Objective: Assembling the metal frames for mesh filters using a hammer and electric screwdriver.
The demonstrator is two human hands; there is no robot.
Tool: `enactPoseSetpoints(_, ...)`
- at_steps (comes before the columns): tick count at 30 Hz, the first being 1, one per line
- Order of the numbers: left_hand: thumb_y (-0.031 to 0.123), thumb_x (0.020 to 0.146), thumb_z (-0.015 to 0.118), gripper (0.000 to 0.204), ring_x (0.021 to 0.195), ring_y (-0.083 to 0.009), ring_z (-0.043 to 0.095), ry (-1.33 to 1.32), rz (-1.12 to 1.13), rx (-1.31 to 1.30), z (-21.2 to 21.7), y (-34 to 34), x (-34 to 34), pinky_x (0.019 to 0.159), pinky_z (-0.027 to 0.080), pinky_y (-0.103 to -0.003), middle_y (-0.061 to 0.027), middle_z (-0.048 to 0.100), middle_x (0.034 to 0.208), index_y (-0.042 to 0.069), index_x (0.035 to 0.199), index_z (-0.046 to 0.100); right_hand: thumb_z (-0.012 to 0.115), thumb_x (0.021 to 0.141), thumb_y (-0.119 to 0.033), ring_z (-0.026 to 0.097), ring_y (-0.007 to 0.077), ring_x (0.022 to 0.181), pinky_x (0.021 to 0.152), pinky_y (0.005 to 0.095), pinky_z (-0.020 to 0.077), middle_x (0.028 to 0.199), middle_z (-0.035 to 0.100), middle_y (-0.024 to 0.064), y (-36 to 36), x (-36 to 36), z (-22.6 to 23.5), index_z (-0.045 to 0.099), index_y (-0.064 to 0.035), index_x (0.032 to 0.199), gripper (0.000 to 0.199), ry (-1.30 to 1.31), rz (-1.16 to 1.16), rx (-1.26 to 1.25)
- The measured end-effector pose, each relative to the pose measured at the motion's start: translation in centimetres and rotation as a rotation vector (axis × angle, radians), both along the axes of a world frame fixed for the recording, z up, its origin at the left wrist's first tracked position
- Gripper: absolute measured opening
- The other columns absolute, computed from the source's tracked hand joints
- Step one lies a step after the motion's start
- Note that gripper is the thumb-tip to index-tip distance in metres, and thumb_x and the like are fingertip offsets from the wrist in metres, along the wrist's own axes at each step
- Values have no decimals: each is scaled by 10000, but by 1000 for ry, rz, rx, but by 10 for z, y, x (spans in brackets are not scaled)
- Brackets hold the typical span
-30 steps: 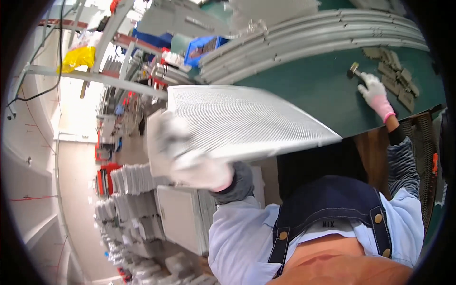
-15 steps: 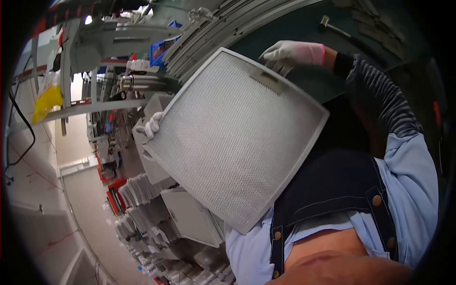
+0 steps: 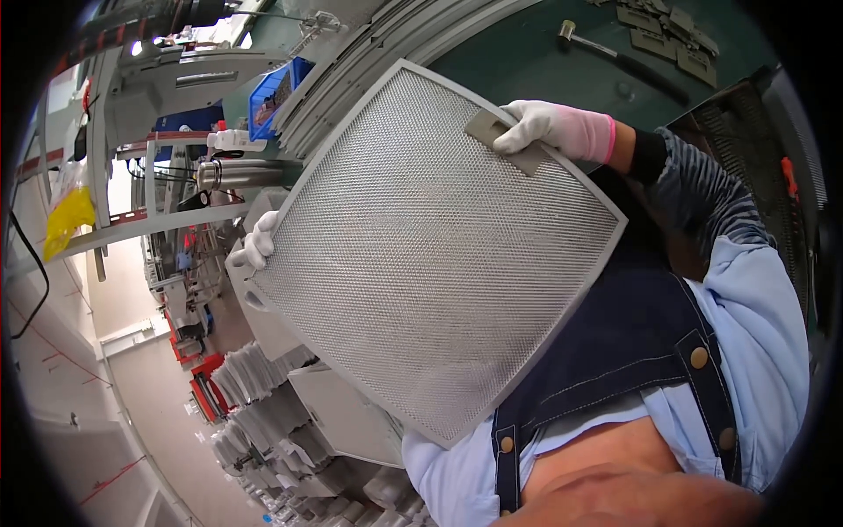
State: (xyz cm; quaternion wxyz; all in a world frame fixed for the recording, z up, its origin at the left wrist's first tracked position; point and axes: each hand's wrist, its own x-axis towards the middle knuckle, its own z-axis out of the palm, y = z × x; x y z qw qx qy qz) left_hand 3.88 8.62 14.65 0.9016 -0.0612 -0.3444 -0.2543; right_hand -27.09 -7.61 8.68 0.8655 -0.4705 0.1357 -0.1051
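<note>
A framed metal mesh filter panel (image 3: 413,255), silver and nearly square, is tilted in front of my body. My left hand (image 3: 260,241), in a white glove, closes on its left edge; part of that hand is hidden behind the panel. At the upper right edge, my right hand (image 3: 551,130), in a white and pink glove, pinches a small grey metal plate (image 3: 528,162) with a notch. The thumb lies on the plate's face, and the plate overlaps the frame and mesh. The fingers behind it are partly hidden.
A hammer (image 3: 615,58) lies on the green bench top (image 3: 518,61), near several grey metal plates (image 3: 654,44). Long metal profiles (image 3: 351,79) and a blue bin (image 3: 274,98) are at the far side. Stacked white parts (image 3: 255,373) stand at left, below the panel.
My right hand has come down over the panel's edge, its thumb now on the plate's face. The panel's left and upper corners have shifted left, its right corner slightly right.
</note>
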Motion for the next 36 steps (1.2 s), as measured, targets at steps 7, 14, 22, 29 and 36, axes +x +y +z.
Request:
enactPoseSetpoints(7, 546, 890, 467, 585, 813, -156, 538, -191, 22, 36, 19, 8, 1, 993, 384, -399, -3, 578, 830, 39, 1154, 591, 642, 859, -176, 554, 60, 745, 691, 220, 470, 855, 614, 11, 15, -7, 14, 613, 34, 988, 248, 105, -62, -173)
enactPoseSetpoints(14, 503, 899, 472, 517, 783, -148, 560, -189, 59, 185, 16, 25, 6, 956, 421, -389, 9, 591, 786, 47, 1088, 627, 592, 910, -233, 602, 123, 893, 838, 235, 474, 982, 643, 72, -10, 12, -34, 575, 42, 1163, 374, 205, -248, -259)
enactPoseSetpoints(22, 480, 898, 478, 488, 777, -146, 578, -254, 59, 443, 35, 45, 36, 924, 450, -388, 9, 607, 780, 51, 1062, 641, 564, 921, -237, 636, 151, 811, 728, 252, 524, 955, 647, 121, 4, 2, -30, 499, 55, 1272, 461, 341, -118, -374)
enactPoseSetpoints(29, 461, 896, 483, 463, 771, -144, 594, -374, -12, 725, 65, 22, 54, 896, 475, -387, 9, 621, 774, 55, 1039, 653, 527, 940, -235, 657, 165, 711, 615, 269, 550, 892, 644, 114, 4, -49, -31, 522, 34, 1225, 392, 361, -170, -360)
enactPoseSetpoints(36, 441, 895, 488, 439, 766, -143, 609, -491, -9, 903, 115, 6, 43, 868, 501, -385, 9, 635, 769, 59, 1016, 666, 523, 932, -157, 631, 131, 691, 591, 257, 525, 886, 633, 83, -11, -78, -36, 560, 54, 1154, 309, 461, -233, -568)
